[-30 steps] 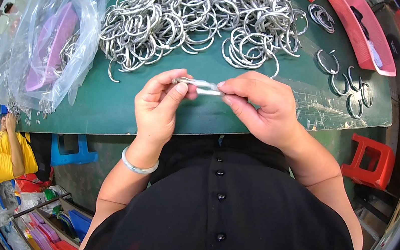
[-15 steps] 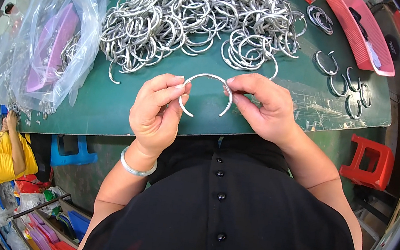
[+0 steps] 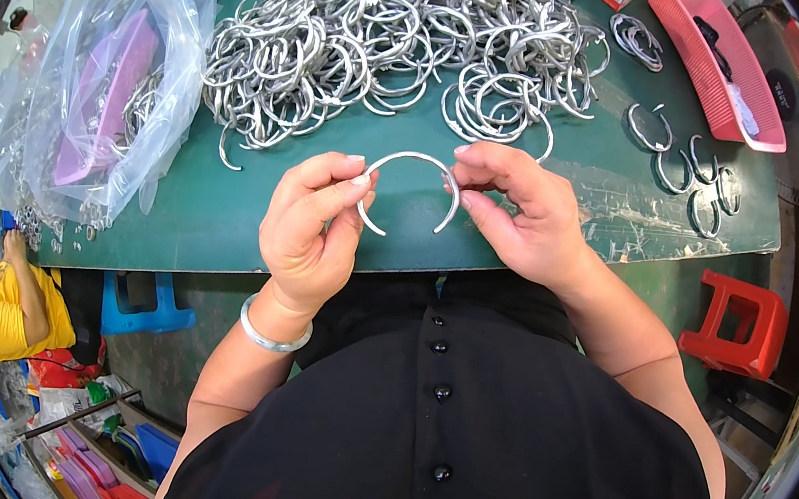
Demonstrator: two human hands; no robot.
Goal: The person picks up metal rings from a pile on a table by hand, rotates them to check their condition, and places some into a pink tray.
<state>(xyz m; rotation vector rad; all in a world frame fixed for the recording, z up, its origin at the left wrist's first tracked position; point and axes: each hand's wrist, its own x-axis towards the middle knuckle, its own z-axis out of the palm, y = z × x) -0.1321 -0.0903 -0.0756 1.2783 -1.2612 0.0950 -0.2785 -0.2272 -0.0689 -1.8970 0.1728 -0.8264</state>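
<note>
An open silver-coloured metal bangle (image 3: 416,157), C-shaped with its gap toward me, is held up over the near edge of the table. My left hand (image 3: 314,223) pinches its left side between thumb and fingers. At its right side is my right hand (image 3: 526,211), the thumb tip just outside the metal and a fingertip partly hidden behind it; the index finger is raised above. Beyond my hands lies a large tangled heap of similar open bangles (image 3: 347,31) on the green table (image 3: 274,203).
Several separate bangles (image 3: 673,172) lie at the right, near a pink basket (image 3: 684,45) and a coiled bunch of rings (image 3: 637,41). Clear plastic bags (image 3: 179,49) stand at the left. A red stool (image 3: 738,324) is right; a yellow-shirted person (image 3: 17,315) sits left.
The bangle has shifted very slightly left and down at its right side. My right thumb and fingers have adjusted a little there. The left hand keeps its pinch.
</note>
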